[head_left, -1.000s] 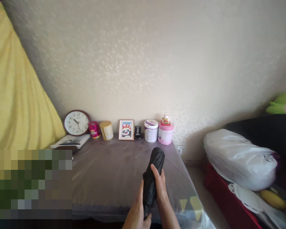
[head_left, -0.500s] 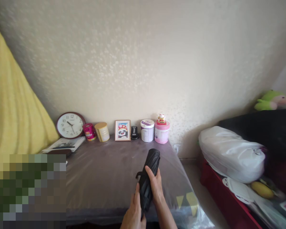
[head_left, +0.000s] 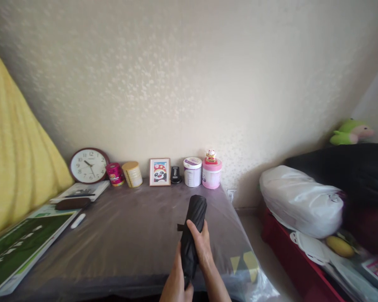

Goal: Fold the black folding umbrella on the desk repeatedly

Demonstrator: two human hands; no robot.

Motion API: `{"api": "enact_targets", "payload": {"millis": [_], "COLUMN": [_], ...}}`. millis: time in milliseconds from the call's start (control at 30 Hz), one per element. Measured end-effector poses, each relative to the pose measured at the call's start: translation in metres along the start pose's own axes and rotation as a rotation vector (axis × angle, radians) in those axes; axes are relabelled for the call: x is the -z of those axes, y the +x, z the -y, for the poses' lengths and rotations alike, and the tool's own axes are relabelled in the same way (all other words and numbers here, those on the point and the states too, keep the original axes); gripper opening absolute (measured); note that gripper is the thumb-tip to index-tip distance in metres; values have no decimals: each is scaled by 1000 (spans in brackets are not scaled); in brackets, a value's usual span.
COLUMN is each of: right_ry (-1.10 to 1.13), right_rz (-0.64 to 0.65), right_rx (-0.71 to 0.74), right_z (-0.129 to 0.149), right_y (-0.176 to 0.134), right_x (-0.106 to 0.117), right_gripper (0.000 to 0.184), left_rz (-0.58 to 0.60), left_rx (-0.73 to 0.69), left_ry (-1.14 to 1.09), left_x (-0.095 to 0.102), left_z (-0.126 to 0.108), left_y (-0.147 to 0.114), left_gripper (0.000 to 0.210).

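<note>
A folded black umbrella (head_left: 192, 228) is held in front of me over the near part of the table, tilted with its top end away from me. My right hand (head_left: 201, 243) wraps around its middle from the right, the thumb lying across the black cloth. Lower down, my left hand (head_left: 177, 274) is closed around the near end, its fingers partly hidden behind the umbrella. A short black strap (head_left: 179, 227) sticks out to the left of the cloth.
Along the wall stand a clock (head_left: 90, 165), a pink tin (head_left: 115, 174), a yellow can (head_left: 132, 174), a picture frame (head_left: 160, 172) and two tubs. Green booklets (head_left: 25, 247) lie at the left. Right of the table, a red box (head_left: 290, 251) sits below a white bag (head_left: 299, 199).
The umbrella and both hands have shifted slightly left in view, and the strap now sticks out straighter. Both hands keep their hold. The view has turned a little to the right.
</note>
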State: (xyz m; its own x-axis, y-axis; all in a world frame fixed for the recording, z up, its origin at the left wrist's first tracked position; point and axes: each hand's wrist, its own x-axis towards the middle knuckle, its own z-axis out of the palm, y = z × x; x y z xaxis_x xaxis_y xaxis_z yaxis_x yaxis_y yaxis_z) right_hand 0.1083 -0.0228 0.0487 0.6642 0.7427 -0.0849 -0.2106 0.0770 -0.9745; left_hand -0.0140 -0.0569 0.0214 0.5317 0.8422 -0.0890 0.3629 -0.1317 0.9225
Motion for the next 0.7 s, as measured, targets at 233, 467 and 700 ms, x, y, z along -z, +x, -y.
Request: {"api": "enact_targets", "payload": {"millis": [233,467,700], "right_ry": [164,71,115], "right_rz": [71,70,33], "right_rx": [-135,-77,-74], "right_z": [-11,-4,-12], "right_y": [-1,-1,-2], "right_x": [3,2,-2], "right_gripper": [57,58,55], "left_rz": [107,90,-47], "left_rx": [49,102,-93], "left_ry": [-113,-77,244], "left_x": [9,0,7], "left_z": [-11,4,18], "left_y": [-4,1,4], "left_gripper": [91,83,91]}}
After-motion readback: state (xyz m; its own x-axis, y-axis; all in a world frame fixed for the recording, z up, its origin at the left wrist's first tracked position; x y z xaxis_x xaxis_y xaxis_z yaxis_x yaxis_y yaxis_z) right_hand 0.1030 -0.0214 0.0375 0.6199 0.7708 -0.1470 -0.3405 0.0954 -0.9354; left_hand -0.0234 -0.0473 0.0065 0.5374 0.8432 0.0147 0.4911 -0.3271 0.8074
